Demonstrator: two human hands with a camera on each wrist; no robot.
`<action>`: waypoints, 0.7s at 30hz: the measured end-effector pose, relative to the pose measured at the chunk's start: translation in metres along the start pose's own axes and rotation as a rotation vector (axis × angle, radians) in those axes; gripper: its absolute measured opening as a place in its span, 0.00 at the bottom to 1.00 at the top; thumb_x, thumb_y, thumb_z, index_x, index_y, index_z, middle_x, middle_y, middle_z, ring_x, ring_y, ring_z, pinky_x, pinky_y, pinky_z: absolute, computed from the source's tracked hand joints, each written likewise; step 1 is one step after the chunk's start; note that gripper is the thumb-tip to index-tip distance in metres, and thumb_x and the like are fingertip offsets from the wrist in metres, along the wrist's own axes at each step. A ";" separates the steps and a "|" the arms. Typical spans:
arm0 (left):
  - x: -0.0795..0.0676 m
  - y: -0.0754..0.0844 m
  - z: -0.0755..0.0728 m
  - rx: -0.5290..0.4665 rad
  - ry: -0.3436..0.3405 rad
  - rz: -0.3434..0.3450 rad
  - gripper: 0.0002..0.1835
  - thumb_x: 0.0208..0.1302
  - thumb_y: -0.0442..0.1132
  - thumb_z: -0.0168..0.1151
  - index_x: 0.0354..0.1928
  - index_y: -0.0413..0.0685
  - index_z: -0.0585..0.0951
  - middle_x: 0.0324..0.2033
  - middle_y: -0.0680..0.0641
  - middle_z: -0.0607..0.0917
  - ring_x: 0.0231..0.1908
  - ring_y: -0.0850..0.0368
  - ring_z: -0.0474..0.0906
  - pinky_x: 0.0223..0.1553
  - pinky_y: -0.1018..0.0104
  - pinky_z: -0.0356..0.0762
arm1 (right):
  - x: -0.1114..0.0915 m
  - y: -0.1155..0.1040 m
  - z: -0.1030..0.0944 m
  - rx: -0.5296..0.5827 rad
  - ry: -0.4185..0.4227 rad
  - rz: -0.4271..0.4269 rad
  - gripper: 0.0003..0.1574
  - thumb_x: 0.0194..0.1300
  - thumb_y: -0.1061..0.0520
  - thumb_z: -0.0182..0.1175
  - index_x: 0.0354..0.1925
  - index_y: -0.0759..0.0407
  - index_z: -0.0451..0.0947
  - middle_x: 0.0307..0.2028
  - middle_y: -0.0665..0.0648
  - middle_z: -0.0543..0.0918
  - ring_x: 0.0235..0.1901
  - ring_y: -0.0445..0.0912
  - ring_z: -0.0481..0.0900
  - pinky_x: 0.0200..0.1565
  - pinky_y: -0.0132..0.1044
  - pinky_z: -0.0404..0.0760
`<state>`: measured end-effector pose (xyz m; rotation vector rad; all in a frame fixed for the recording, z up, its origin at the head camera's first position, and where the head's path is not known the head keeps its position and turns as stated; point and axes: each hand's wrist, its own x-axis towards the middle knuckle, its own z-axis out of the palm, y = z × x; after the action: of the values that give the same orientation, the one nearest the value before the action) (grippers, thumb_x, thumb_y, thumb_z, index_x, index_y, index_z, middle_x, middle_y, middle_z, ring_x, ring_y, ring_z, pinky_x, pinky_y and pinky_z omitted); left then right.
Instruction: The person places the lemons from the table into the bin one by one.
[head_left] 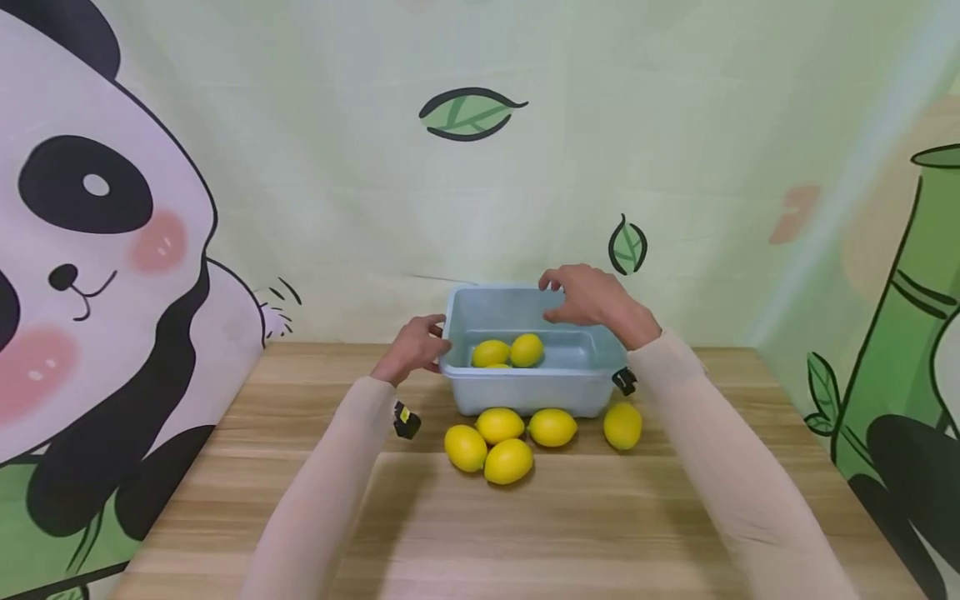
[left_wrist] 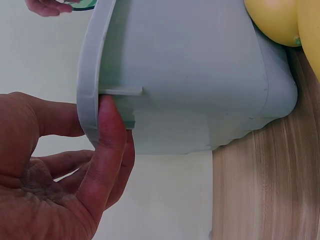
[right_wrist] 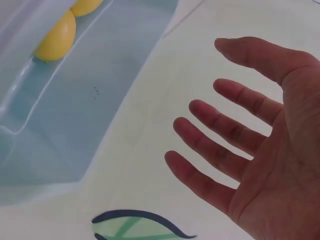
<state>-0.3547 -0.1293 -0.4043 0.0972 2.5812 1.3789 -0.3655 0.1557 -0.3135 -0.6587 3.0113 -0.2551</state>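
Observation:
A pale blue plastic bin [head_left: 532, 390] stands at the back of the table with three lemons [head_left: 527, 350] visible inside, toward its left. My left hand [head_left: 414, 346] grips the bin's left rim; in the left wrist view the rim [left_wrist: 89, 75] sits between thumb and fingers. Over the right part of the bin hovers my right hand [head_left: 592, 296], its fingers spread and loosely bent. Nothing lies in its palm [right_wrist: 280, 165] in the right wrist view. In front of the bin lie several more lemons: a cluster [head_left: 508, 461] at left and a single lemon [head_left: 622, 426] at right.
The wood-grain table [head_left: 570, 525] runs back to a pale green cloth backdrop [head_left: 337, 167] printed with pandas, leaves and bamboo. Small black devices [head_left: 406, 420] sit at both wrists.

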 end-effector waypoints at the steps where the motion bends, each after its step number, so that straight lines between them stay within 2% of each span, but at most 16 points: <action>1: 0.000 0.000 0.000 -0.002 0.002 0.001 0.33 0.66 0.34 0.56 0.73 0.44 0.63 0.58 0.34 0.74 0.54 0.37 0.79 0.34 0.62 0.87 | -0.003 -0.001 -0.001 -0.004 0.013 -0.010 0.32 0.60 0.44 0.66 0.61 0.50 0.74 0.57 0.57 0.79 0.54 0.55 0.76 0.54 0.51 0.79; 11: 0.000 -0.001 0.000 0.010 -0.001 -0.005 0.34 0.66 0.34 0.56 0.74 0.42 0.61 0.60 0.34 0.73 0.49 0.42 0.80 0.34 0.63 0.87 | -0.042 -0.009 0.003 -0.030 0.128 -0.068 0.29 0.61 0.43 0.64 0.60 0.49 0.75 0.57 0.55 0.79 0.51 0.54 0.79 0.47 0.52 0.82; 15: 0.001 -0.001 0.000 0.010 -0.001 -0.004 0.33 0.66 0.34 0.56 0.73 0.43 0.62 0.59 0.34 0.74 0.49 0.42 0.80 0.34 0.62 0.87 | -0.055 -0.012 0.011 -0.037 0.157 -0.076 0.30 0.62 0.44 0.64 0.61 0.48 0.74 0.59 0.54 0.78 0.48 0.53 0.80 0.42 0.51 0.83; 21: 0.002 -0.001 0.000 0.000 -0.001 -0.009 0.34 0.66 0.34 0.56 0.74 0.43 0.60 0.60 0.34 0.73 0.52 0.39 0.79 0.34 0.63 0.87 | -0.072 -0.014 0.023 -0.043 0.204 -0.091 0.31 0.61 0.43 0.65 0.62 0.48 0.74 0.60 0.55 0.77 0.52 0.54 0.79 0.41 0.54 0.83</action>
<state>-0.3564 -0.1298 -0.4051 0.0861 2.5772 1.3754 -0.2927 0.1702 -0.3327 -0.8233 3.1918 -0.2787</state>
